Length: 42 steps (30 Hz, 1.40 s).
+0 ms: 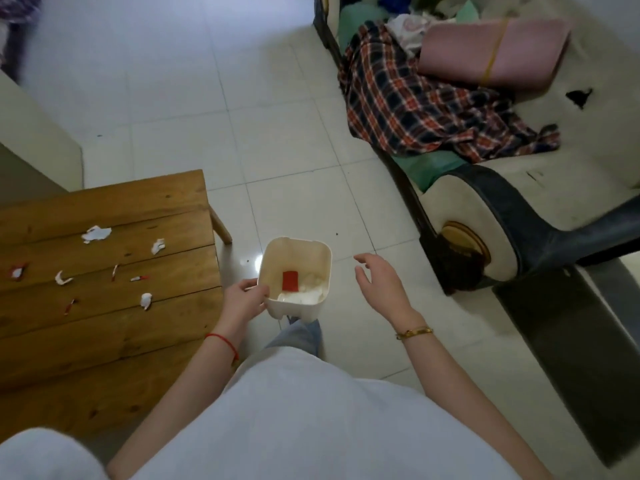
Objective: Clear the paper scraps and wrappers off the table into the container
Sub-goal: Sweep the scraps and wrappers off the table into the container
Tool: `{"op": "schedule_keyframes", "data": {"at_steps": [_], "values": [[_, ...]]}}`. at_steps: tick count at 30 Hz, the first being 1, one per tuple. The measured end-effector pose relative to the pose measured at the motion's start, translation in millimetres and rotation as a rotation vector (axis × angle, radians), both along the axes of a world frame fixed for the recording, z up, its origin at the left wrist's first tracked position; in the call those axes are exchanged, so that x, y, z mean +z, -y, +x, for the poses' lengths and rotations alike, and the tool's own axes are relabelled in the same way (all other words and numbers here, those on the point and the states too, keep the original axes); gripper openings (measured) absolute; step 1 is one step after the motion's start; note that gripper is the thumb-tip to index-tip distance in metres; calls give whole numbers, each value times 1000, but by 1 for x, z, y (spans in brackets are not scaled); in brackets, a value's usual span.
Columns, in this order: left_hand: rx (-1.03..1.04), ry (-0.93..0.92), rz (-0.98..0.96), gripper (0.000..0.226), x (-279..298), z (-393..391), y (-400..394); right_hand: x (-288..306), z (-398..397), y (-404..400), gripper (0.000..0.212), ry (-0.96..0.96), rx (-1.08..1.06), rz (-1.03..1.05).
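A home living room is indicated by a worn sofa (pixel 540 188), a plaid blanket (pixel 415 105), a pink cushion (pixel 491 50), a tiled floor (pixel 214 98) and a wooden worktop (pixel 104 327).

A wooden plank table (pixel 114 327) carries scattered white paper scraps (pixel 96 233) and red-and-white wrappers (pixel 16 271). Beside it, on the pale tiled floor (pixel 277 147), stands a cream container (pixel 294 277).

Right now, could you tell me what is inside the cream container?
Inside the container: a red wrapper and white paper. Anything beneath the paper is covered.
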<state>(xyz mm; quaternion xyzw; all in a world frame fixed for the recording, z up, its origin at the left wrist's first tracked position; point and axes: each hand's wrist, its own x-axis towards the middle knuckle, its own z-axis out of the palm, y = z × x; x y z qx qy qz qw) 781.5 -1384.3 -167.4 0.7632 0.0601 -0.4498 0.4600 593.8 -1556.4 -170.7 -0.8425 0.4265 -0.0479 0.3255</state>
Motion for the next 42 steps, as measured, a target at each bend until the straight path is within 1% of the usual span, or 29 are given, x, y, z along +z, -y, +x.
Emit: {"op": "schedule_keyframes", "data": {"at_steps": [3, 8, 12, 15, 23, 26, 29, 31, 35, 39, 42], "values": [[67, 14, 11, 35, -4, 36, 27, 2, 51, 46, 32, -1, 82, 8], [189, 24, 23, 40, -3, 91, 60, 5, 144, 104, 32, -4, 223, 3], [293, 17, 53, 45, -1, 123, 67, 9, 212, 127, 34, -15, 373, 1], [417, 5, 65, 46, -5, 136, 65, 7, 262, 133, 34, -29, 523, 7], [867, -66, 122, 36, -19, 136, 71, -10, 385, 129, 33, -76, 997, -8], [1031, -96, 136, 37, -28, 132, 82, -17, 425, 125, 34, -89, 1180, -16], [1204, -128, 150, 27, -39, 129, 96, -24, 461, 121, 32, -117, 1351, -32], [1307, -167, 154, 24, -49, 128, 106, -30, 484, 117, 30, -137, 1448, -44], [1434, -224, 178, 22, -64, 133, 128, -48, 525, 100, 33, -145, 1594, -55], [1526, -292, 170, 34, -87, 138, 149, -75, 556, 74, 38, -182, 1770, -67], [1572, -336, 176, 33, -105, 144, 159, -97, 574, 52, 41, -214, 1865, -70]]}}
